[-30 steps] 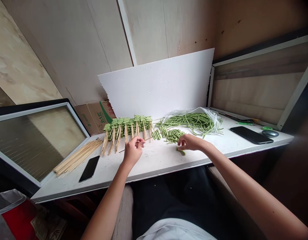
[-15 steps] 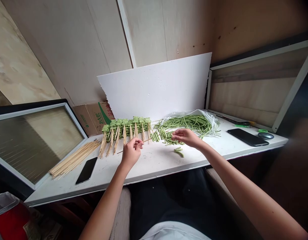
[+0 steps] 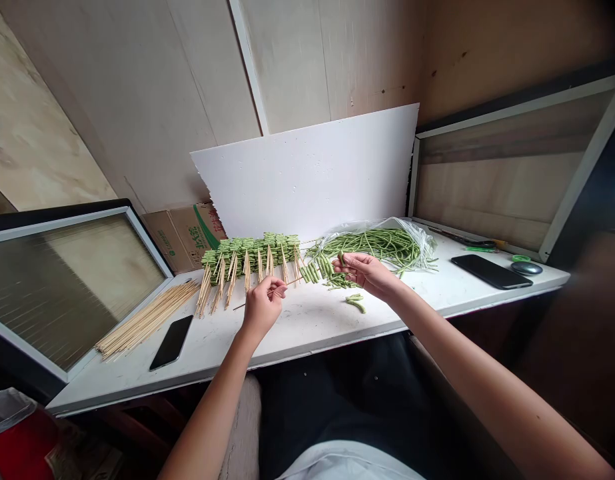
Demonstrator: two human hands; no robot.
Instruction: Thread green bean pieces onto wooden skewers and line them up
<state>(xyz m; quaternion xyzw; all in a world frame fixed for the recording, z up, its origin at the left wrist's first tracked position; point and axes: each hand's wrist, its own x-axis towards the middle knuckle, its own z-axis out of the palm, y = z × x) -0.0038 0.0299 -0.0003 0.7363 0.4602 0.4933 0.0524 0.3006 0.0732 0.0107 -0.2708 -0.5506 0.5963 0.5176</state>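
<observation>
In the head view, the only one I have, my left hand (image 3: 262,308) is closed around a thin skewer (image 3: 293,282), the fingers curled over it, its bare tail sticking out past my fist towards the left and its other part slanting up to the right. Short green threaded pieces (image 3: 310,273) sit side by side on that skewer, beyond my left fingers and just short of my right hand (image 3: 364,272). My right thumb and fingertips are pinched together on one small bean piece (image 3: 342,257), held up near the threaded ones; the other fingers are loosely bent. Below and behind that hand lies a small pile of cut pieces (image 3: 338,281), partly hidden by it, and a few loose pieces (image 3: 356,303) rest nearer me on the white table (image 3: 297,333). Behind the pile, long uncut beans (image 3: 387,243) spill from a clear plastic bag (image 3: 427,243). To the left of the bag, finished skewers (image 3: 252,250) are stacked in rows, their bare sticks pointing towards me, and further left a bundle of bare skewers (image 3: 147,319) lies beside a phone (image 3: 171,341)
</observation>
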